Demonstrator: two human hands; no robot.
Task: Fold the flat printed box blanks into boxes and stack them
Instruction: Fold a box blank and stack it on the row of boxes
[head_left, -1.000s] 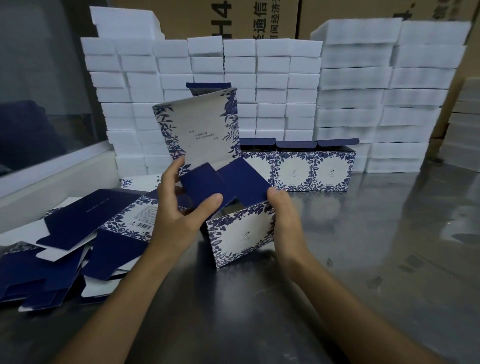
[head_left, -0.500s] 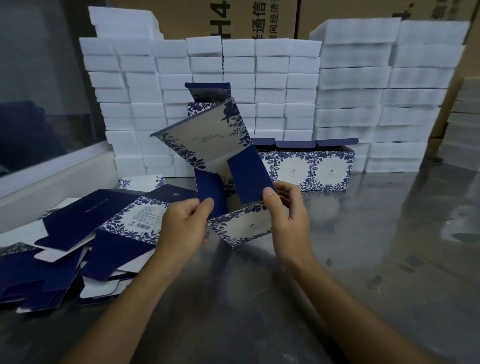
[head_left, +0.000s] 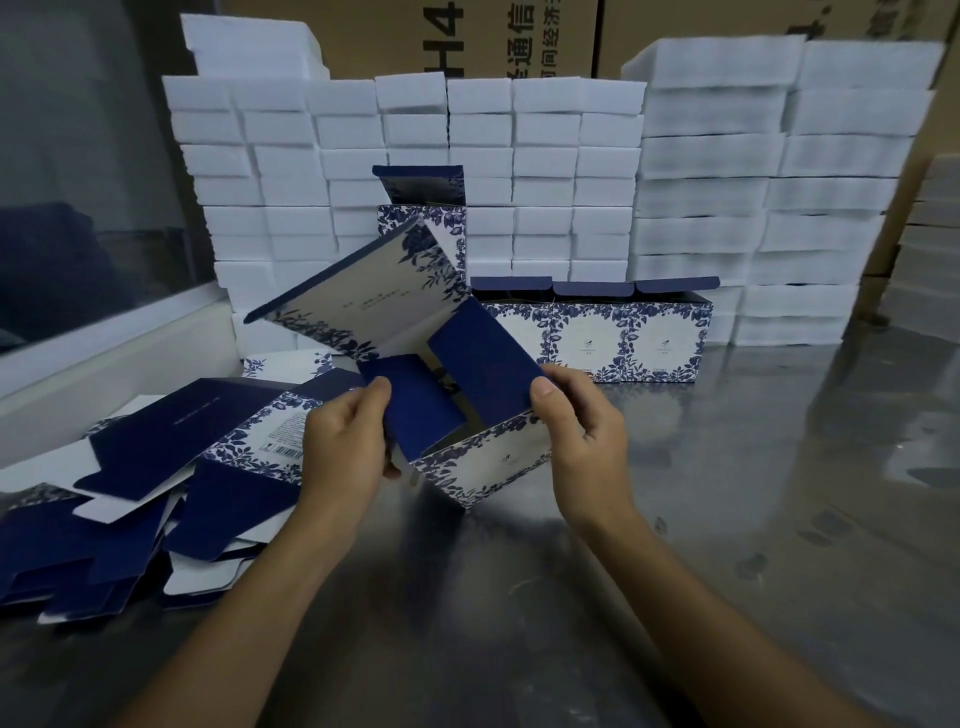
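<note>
A half-folded box of matt printed card, navy inside, sits on a brushed metal counter with a dull sheen, backed by white foam blocks and brown corrugated cartons.

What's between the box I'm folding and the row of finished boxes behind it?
In the head view, only a bare strip of metal table separates the half-folded box from the row of finished boxes.

My steel table carries flat blanks at nine o'clock, folded boxes and white foam blocks at twelve.
</note>
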